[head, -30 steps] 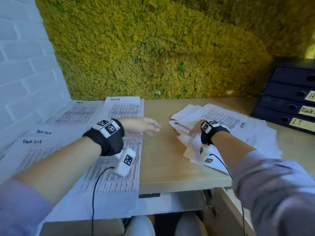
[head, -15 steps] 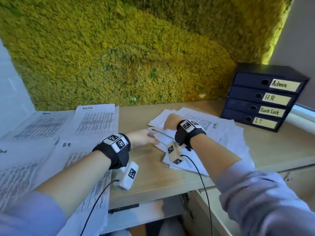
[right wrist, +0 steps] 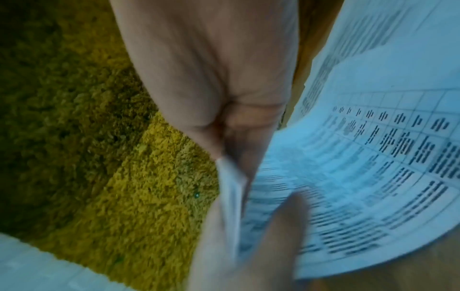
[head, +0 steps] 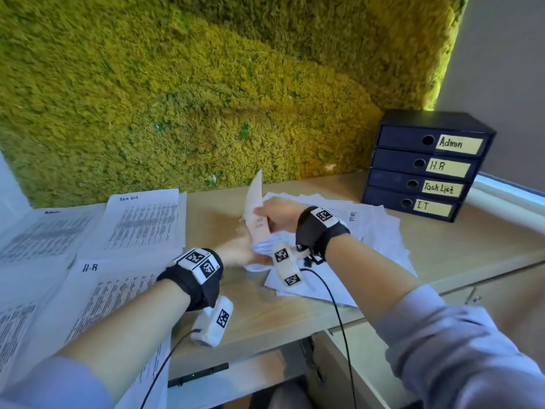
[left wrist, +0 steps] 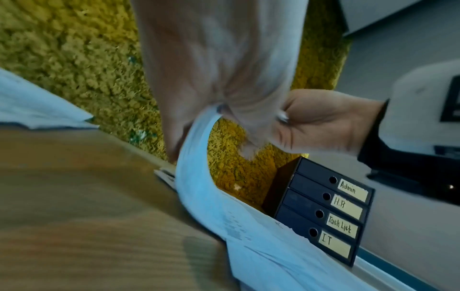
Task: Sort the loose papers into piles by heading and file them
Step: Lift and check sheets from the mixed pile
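Your right hand pinches a white printed sheet of paper by its edge, lifted and curling upright above the light wooden desk. Your left hand grips the same sheet from below, just left of the messy loose pile of white papers. The dark blue labelled drawer unit stands far right.

I am counting four drawers in the one dark file box, labelled Admin, H.R, Task List and IT. Left of that box I am seeing one loose heap of papers, its sheets too overlapped to count, and one sheet standing raised. Farther left of the box, at least four sorted sheets are lying flat.
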Motion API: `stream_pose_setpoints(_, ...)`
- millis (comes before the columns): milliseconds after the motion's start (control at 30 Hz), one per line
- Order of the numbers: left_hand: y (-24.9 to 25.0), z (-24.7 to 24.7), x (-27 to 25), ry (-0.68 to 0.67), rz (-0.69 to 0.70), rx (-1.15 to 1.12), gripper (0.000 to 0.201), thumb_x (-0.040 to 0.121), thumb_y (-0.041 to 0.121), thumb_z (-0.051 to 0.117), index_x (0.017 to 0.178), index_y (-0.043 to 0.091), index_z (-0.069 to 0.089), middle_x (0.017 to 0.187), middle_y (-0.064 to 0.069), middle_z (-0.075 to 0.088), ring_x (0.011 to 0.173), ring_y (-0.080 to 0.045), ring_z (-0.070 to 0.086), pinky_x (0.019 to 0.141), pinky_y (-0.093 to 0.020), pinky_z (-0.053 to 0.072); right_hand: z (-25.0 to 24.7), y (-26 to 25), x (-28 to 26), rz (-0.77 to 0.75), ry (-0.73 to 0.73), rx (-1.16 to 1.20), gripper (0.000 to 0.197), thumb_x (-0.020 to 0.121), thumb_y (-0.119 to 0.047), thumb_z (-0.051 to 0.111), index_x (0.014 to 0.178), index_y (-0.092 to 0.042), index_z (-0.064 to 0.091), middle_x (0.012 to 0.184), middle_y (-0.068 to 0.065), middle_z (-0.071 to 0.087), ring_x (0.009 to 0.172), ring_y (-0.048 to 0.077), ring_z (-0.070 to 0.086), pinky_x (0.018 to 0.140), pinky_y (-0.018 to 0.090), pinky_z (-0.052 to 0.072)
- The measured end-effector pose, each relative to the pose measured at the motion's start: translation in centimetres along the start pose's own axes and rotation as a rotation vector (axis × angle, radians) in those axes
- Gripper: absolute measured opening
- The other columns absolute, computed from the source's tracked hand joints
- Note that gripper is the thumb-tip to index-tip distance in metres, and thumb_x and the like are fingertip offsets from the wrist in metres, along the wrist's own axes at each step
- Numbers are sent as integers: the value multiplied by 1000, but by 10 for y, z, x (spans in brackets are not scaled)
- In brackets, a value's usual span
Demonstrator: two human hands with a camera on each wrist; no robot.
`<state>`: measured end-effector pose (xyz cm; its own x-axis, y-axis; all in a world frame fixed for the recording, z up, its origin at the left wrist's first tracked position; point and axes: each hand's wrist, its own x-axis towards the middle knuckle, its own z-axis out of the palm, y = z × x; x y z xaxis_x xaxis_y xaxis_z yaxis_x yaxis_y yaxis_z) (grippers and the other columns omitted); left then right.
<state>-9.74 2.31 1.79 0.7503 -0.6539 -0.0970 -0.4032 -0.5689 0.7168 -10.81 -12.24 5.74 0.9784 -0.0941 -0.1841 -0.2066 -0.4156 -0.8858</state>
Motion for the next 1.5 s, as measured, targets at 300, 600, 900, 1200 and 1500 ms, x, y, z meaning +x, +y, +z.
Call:
stream_pose_setpoints(300,-43,-65,-5,649,-153,-493,4,92,15,61,88,12,61,84,-14,59,65,-23,53,61,-33,45,-42,13,-6,-15,284,131,66,82,-42,71,135,-9,51,128,7,59,109,24,59,83,33,49)
stream_pose_setpoints(600,-58,-101,-38,693,-165,-667,10,86,10,69,85,0,69,97,-15,70,78,-27,66,70,-38,56,-22,47,13,-101,306,244,24,85,-18,74,100,-2,65,87,10,70,69,22,66,62,29,55)
stream_pose_setpoints(900,-59,-101,-49,270,-234,-684,47,85,1,67,130,6,54,125,-7,59,118,-26,54,103,-37,43,3,11,37,-99,404,570,19,95,-15,61,76,-11,58,86,16,59,77,24,55,74,39,48)
stream_pose_setpoints(1200,-76,-128,-79,681,-73,-609,25,95,6,54,111,25,56,110,-1,62,96,-24,60,87,-40,48,57,-5,34,-151,82,412,18,98,-13,57,105,-14,40,70,8,40,44,10,43,43,18,40)
stream_pose_setpoints(1500,-92,-136,-109,577,-215,-886,47,93,-9,40,135,12,44,131,-12,51,107,-32,58,56,-31,58,101,-24,45,-89,28,577,15,99,-4,50,112,-7,44,71,8,43,41,8,45,38,18,38)
